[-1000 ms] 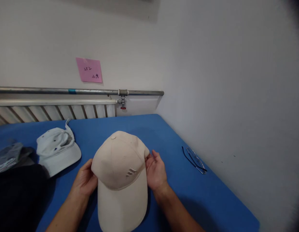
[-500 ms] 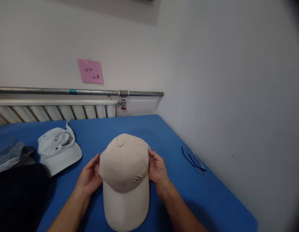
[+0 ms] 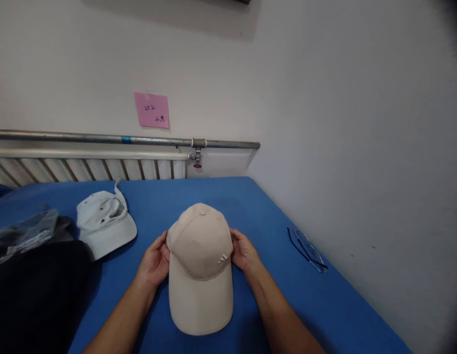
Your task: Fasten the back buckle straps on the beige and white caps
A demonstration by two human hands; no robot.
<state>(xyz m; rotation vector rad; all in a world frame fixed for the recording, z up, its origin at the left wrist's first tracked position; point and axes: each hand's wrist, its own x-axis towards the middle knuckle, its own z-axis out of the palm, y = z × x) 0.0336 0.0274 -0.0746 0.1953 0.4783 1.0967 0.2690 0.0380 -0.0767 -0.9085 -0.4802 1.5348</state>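
A beige baseball cap [image 3: 200,250] is in front of me over the blue surface, its brim pointing towards me and a small striped logo low on its right front. My left hand [image 3: 157,259] grips the cap's left side, the fingertips tucked behind the edge. On the opposite side, my right hand [image 3: 245,250] holds the crown, and some of its fingers are hidden by the fabric. A white cap [image 3: 106,223] lies to the left, brim turned towards me, with its back strap sticking up.
Dark clothing [image 3: 40,290] and a grey cap-like item [image 3: 25,233] are heaped at the left. Eyeglasses [image 3: 307,250] lie near the right wall. Behind the blue-covered surface [image 3: 221,189] run a radiator [image 3: 103,168] and a pipe with a red valve [image 3: 198,165]. A pink note [image 3: 152,110] hangs above.
My view has turned slightly left, so everything appears further right. The beige cap has rotated and tipped a little in my hands, its brim now nearer the middle of the picture. Both hands keep their hold.
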